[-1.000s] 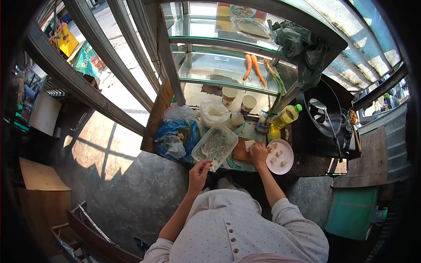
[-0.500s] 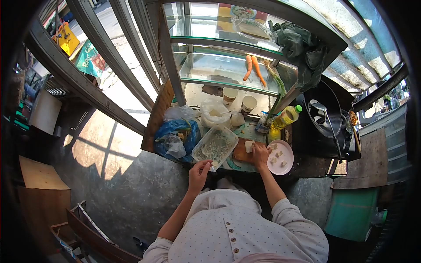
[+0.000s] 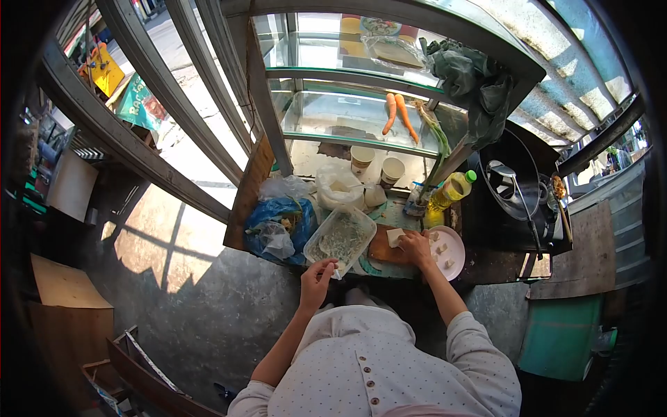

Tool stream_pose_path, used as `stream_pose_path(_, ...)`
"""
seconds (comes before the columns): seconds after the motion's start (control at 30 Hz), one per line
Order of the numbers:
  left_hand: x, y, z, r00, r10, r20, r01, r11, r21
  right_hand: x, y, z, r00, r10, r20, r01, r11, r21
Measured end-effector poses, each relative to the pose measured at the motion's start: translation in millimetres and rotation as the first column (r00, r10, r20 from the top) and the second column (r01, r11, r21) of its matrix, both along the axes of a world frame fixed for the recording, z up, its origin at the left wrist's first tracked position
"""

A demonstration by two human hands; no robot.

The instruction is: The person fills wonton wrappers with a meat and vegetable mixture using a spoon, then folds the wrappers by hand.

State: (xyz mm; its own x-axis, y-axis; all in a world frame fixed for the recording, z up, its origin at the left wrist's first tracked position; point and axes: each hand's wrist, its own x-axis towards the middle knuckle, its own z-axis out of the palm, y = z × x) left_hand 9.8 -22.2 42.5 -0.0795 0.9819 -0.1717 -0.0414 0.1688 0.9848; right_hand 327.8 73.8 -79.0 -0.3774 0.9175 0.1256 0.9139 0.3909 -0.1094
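Just beyond the left hand [image 3: 317, 276], whose fingertips pinch a small white piece [image 3: 336, 270], a clear tub [image 3: 342, 238] of chopped greens sits at the bench [image 3: 486, 267] near edge, within short reach. The right hand [image 3: 417, 248] lies knuckles-up on the wooden board [image 3: 381, 249], touching a pale square [image 3: 394, 237]; its grip cannot be told. A white plate [image 3: 453, 258] lies just right of it. A blue bag [image 3: 274, 215] crowds the left, so free room is slight.

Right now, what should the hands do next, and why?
Probably bring the left hand across to the white square on the board. It pinches a small white thing beside the tub of greenish filling, and the right hand rests by that square, near a plate of small pieces.
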Motion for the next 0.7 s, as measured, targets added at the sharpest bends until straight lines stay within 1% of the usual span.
stream_pose_path(0.07,0.3,0.1,0.0,1.0,-0.011,-0.002,0.011,1.0,-0.009,2.4,4.3,7.0,0.999,0.05,0.022,-0.048,0.997,-0.056)
stream_pose_path(0.17,1.9,-0.5,-0.1,1.0,-0.009,-0.014,0.01,1.0,0.009,11.1,15.0,4.9,0.967,0.193,0.167,-0.19,0.981,-0.037)
stream_pose_path(0.27,2.4,-0.9,-1.9,1.0,-0.011,-0.006,0.011,1.0,0.008,14.2,23.4,11.9,0.947,0.26,0.187,-0.268,0.963,0.018)
stream_pose_path(0.37,1.0,-0.5,-11.7,1.0,-0.016,-0.001,0.016,1.0,0.008,2.6,24.0,45.7,0.978,0.192,0.076,-0.194,0.981,0.024)
stream_pose_path(0.43,0.5,2.1,-11.2,0.999,-0.005,-0.05,0.006,1.0,0.014,-15.0,18.2,82.2,0.992,0.094,-0.088,-0.109,0.976,-0.186)
stream_pose_path(0.47,1.0,2.3,-11.1,0.997,0.001,-0.075,0.0,1.0,0.014,-25.8,13.3,100.4,0.987,0.032,-0.16,-0.079,0.952,-0.296)
stream_pose_path(0.57,9.7,10.2,0.3,0.989,-0.057,-0.135,0.068,0.995,0.079,-64.7,-2.7,143.8,0.918,0.149,-0.368,-0.302,0.864,-0.403)
stream_pose_path(0.63,11.8,11.1,-6.6,0.985,-0.168,-0.039,0.169,0.986,0.017,-96.0,-11.0,159.0,0.821,0.119,-0.558,-0.446,0.745,-0.497)
stream_pose_path(0.67,12.8,10.1,-11.9,0.975,-0.221,0.013,0.222,0.975,-0.012,-108.6,-12.6,155.6,0.789,0.129,-0.601,-0.478,0.744,-0.468)
stream_pose_path(0.7,12.3,8.4,-16.6,0.978,-0.197,0.073,0.202,0.978,-0.062,-120.1,-13.1,148.1,0.754,0.139,-0.641,-0.508,0.742,-0.437)
